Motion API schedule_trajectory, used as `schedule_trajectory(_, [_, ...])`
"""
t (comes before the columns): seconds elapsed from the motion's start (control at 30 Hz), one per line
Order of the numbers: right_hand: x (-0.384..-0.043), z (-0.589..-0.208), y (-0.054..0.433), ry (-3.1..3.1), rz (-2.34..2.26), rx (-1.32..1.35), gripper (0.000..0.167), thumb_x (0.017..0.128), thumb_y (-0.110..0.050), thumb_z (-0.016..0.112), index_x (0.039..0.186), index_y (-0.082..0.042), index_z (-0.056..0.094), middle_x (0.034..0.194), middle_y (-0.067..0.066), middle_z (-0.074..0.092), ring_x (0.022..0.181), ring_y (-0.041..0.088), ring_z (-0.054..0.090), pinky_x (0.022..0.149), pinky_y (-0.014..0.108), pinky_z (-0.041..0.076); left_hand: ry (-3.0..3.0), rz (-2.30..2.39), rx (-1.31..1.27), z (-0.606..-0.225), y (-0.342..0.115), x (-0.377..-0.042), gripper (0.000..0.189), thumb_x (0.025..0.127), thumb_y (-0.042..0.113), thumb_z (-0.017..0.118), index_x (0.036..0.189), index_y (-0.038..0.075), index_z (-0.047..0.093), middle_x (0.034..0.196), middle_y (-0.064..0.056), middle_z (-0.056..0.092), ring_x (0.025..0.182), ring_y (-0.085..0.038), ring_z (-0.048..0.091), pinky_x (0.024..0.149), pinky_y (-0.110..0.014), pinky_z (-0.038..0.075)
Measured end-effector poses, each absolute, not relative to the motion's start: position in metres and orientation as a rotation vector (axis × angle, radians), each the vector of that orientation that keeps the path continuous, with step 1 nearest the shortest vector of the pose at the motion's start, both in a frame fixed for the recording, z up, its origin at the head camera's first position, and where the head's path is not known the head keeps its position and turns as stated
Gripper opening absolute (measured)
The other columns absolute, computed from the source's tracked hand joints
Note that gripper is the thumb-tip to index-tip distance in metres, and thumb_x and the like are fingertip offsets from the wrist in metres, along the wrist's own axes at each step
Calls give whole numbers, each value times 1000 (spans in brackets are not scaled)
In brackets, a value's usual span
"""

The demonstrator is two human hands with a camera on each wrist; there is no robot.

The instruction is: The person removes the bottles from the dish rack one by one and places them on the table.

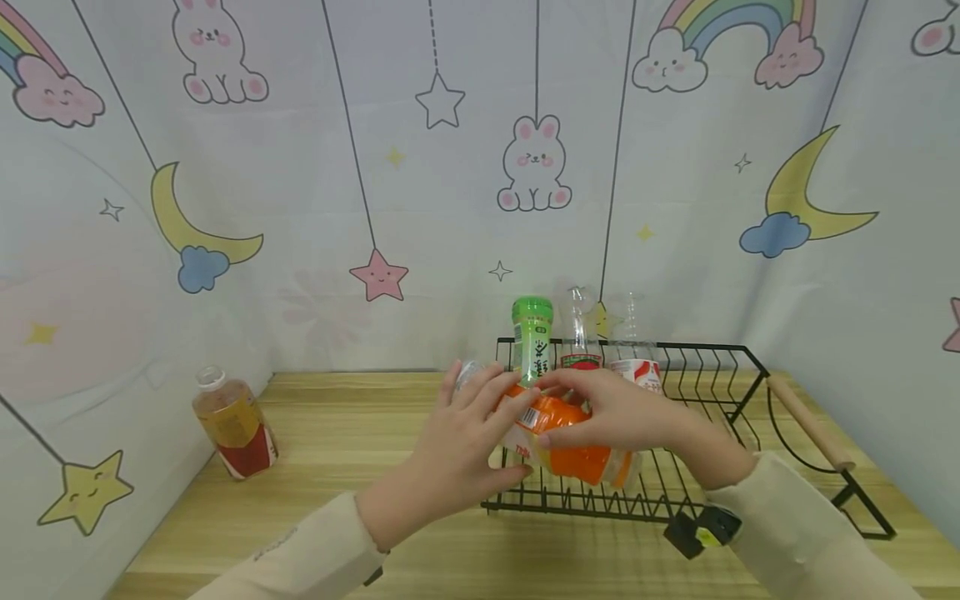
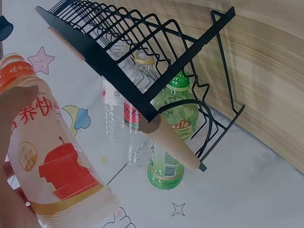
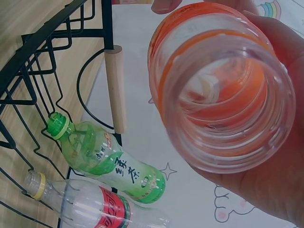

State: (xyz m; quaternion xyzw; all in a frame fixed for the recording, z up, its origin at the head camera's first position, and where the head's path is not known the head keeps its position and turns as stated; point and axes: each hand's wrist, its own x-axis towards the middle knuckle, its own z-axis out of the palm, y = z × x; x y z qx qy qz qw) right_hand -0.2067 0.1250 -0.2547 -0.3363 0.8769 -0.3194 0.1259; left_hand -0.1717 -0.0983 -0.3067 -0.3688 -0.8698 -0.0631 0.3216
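Both hands hold one plastic bottle over the near side of a black wire rack. Its wrap is orange and white, with a red apple printed on it in the left wrist view. My left hand spans the bottle's left part, its thumb across the wrap. My right hand grips the orange part from the right. A clear ringed end of the bottle faces the right wrist camera. Behind the hands, a green tea bottle stands tilted in the rack.
Beside the green bottle, a clear bottle with a red label and one with a white and red label lean in the rack. A wooden handle forms its right side. A yellow and red bottle stands far left on the wooden table.
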Motion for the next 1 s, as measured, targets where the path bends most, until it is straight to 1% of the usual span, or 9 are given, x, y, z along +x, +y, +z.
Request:
schedule_trajectory(0.33, [-208,-257,124,2512,-935,-997,58,85,-39,70,132,-11,52,114,8,63,91,19,60,70,29,56,-2279,-179,-952,-313,-96,-173,73,71,45,82,133,21,54,132,-5,50,132,-28,37,110,-64,19])
schedule_trajectory(0.53, [-208,-257,124,2500,-934,-995,57,85,-38,70,132,-11,53,115,9,63,91,19,61,69,29,57,-2295,-191,-944,-314,-96,-172,72,72,46,82,133,21,54,131,-5,50,130,-27,38,110,-64,19])
schedule_trajectory(0.83, [-209,-259,123,2492,-928,-992,58,85,-38,71,133,-11,52,115,8,62,93,20,60,70,30,57,-2315,-208,-948,-316,-95,-172,72,71,42,84,134,22,54,130,-4,51,128,-25,38,108,-66,21])
schedule_trajectory(1.0, [-209,-259,123,2487,-930,-985,59,85,-38,71,134,-11,52,116,9,62,94,21,60,71,30,57,-2322,-195,-943,-316,-96,-173,73,72,44,83,135,23,53,129,-3,51,129,-25,38,109,-66,21])
